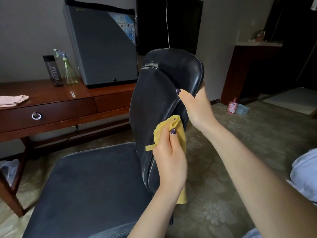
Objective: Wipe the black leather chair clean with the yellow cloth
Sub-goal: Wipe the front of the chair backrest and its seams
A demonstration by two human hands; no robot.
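The black leather chair (154, 103) stands in the middle of the view, its backrest upright and its wide seat (89, 182) in the foreground. My left hand (171, 157) grips the yellow cloth (178, 127) against the right edge of the backrest, about halfway up. A loose end of the cloth hangs below my wrist. My right hand (195, 103) grips the backrest's right edge higher up, thumb on the front face and fingers behind.
A wooden desk (51, 107) stands at the left with a dark bottle (52, 71), a green spray bottle (69, 69), a pink cloth (13, 100) and a small grey fridge (103, 48). A pink bottle (232, 105) sits on the carpet at the right.
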